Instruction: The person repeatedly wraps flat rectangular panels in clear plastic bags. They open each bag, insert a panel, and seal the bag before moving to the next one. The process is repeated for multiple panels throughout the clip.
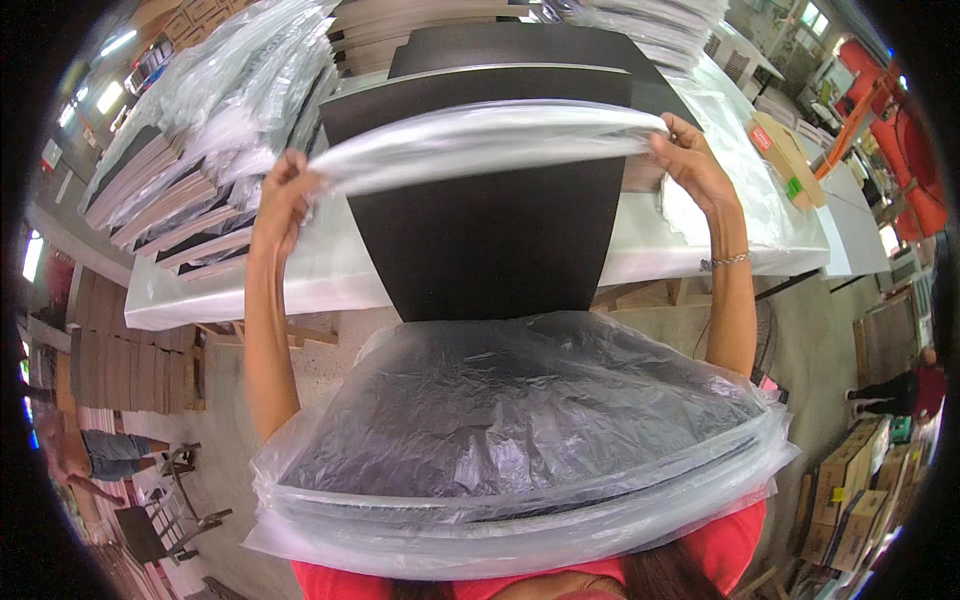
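Note:
A band of clear plastic film [490, 150] is stretched across a flat black board [490, 240]. My left hand [285, 195] is closed on the film's left end, slightly blurred. At the other end, my right hand [697, 170] pinches the film between thumb and fingers. Both arms reach forward, spread wide. The near part of the board lies under a loose, wrinkled clear plastic bag [500, 410], whose gathered folds rest against my body. Whether the film and the bag are one piece, I cannot tell. Behind the film stands the upper edge of another black board [470, 92].
A white-covered table [310, 270] bears plastic-wrapped boards [240, 110] at left and black boards [530, 45] at the back. An open cardboard box [785, 150] stands at right. Other people [115, 455] are off to both sides. A chair [145, 530] and cartons [845, 490] occupy the floor.

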Demonstrator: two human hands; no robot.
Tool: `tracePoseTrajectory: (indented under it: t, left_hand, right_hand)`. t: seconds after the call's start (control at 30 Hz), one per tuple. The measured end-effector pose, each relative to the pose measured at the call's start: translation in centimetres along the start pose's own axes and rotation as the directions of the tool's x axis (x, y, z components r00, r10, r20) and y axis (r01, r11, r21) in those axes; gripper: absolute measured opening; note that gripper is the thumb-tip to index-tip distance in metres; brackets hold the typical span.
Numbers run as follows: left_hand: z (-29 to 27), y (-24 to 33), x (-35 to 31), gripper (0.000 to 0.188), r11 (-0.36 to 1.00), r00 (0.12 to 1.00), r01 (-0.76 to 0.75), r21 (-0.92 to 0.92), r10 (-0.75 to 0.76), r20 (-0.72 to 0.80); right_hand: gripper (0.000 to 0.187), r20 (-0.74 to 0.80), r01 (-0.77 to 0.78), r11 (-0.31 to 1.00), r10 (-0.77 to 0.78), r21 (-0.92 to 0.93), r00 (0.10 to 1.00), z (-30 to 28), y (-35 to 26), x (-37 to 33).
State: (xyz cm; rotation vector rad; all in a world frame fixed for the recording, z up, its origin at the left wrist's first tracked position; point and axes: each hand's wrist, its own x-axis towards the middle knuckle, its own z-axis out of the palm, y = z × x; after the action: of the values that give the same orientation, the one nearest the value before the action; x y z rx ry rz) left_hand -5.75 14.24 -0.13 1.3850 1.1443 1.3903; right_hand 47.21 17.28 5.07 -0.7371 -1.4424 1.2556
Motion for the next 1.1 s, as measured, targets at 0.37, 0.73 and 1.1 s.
tracePoseTrajectory:
  t: [0.37,0.73,1.1]
  left_hand:
    - [7.8,5.8,0.6,0.073,0.346,0.779,-0.311,0.885,0.626,0.029]
    - [9.1,10.4,-8.7,0.062,0.431,0.718,-0.235,0.871,0.682,-0.143]
    - [5.7,8.8,-9.7,0.061,0.948,0.971,-0.21,-0.238,0.173,-0.167]
  right_hand:
    - [0.068,0.087,0.277,0.241,-0.589,-0.93,0.804,1.4,1.1,4.1]
    - [0.061,-0.02,0.269,0.437,-0.553,-0.858,0.833,1.8,-3.7,-2.2]
    - [0.04,-0.146,0.284,0.943,-0.309,-0.171,0.94,0.5,-3.7,-4.7]
